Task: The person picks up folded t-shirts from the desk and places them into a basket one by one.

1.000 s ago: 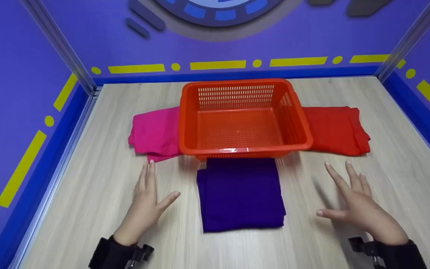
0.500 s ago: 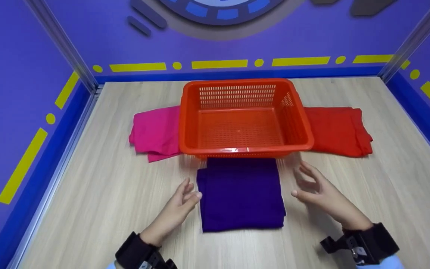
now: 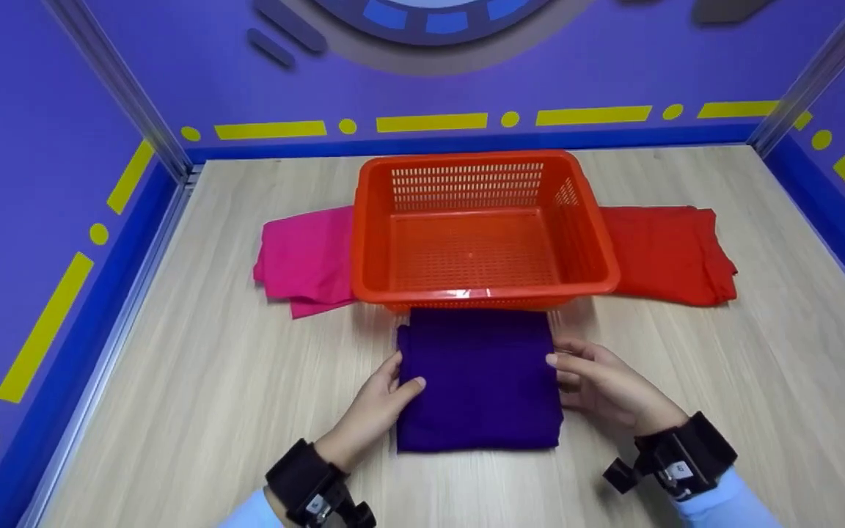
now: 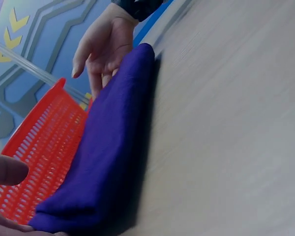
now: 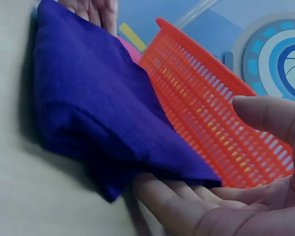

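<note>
A folded purple cloth (image 3: 477, 381) lies flat on the table just in front of the orange-red plastic basket (image 3: 485, 295). My left hand (image 3: 372, 405) is at its left edge, fingertips by the side and thumb over the top. At the right edge is my right hand (image 3: 609, 387). In the right wrist view, its fingers (image 5: 162, 201) reach under the cloth's edge, while the thumb stands raised away from the fabric. The left wrist view shows the left thumb (image 4: 10, 169) apart from the cloth too, with the other fingers low at its near end.
A folded pink cloth (image 3: 305, 257) lies left of the basket and a folded red cloth (image 3: 668, 257) right of it, each partly covered by it in the head view. Blue-purple panels (image 3: 422, 92) with yellow markings enclose the wooden table (image 3: 195, 381) at the back and sides.
Both hands have moved inward from either side to the edges of the purple cloth, their fingers less spread than before. The cloth's left edge has shifted slightly. The basket stays put.
</note>
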`<act>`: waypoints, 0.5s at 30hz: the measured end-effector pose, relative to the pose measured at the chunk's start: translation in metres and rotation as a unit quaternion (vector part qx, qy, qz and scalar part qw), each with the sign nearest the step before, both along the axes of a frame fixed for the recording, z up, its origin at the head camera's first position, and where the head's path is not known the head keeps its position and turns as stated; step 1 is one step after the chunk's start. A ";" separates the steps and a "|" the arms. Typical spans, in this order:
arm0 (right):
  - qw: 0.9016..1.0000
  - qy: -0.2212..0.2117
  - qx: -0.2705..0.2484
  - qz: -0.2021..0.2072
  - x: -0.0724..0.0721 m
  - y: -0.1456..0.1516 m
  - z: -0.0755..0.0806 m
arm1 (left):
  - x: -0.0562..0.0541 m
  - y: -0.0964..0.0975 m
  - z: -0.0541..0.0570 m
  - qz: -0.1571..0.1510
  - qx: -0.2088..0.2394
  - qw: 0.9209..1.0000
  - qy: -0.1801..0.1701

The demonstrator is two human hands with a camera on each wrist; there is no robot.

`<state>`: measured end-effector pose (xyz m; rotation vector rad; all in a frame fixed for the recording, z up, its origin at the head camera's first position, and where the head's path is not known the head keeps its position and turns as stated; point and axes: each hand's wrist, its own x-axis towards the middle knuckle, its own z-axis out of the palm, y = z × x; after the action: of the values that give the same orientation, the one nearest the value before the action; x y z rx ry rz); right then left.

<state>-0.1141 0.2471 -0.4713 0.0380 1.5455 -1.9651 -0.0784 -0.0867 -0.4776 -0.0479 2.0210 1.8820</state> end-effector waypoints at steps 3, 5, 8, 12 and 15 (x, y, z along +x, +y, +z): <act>1.000 -0.010 -0.021 0.007 -0.002 -0.008 -0.004 | -0.004 0.007 -0.004 -0.003 -0.002 1.000 0.020; 0.999 -0.013 -0.028 0.010 -0.003 -0.013 -0.007 | -0.007 0.011 -0.007 0.001 0.010 1.000 0.023; 1.000 -0.014 -0.022 0.008 -0.002 -0.020 -0.010 | -0.008 0.016 -0.011 0.019 0.043 0.999 0.005; 1.000 -0.022 -0.016 -0.001 0.000 -0.028 -0.015 | -0.012 0.022 -0.016 0.050 0.087 0.995 -0.029; 1.000 -0.026 -0.015 -0.004 0.000 -0.032 -0.018 | -0.015 0.025 -0.018 0.057 0.100 0.993 -0.037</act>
<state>-0.1141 0.2149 -0.4890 0.0827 1.4838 -1.9787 -0.0935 -0.0613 -0.4957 -0.1794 1.8074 2.1107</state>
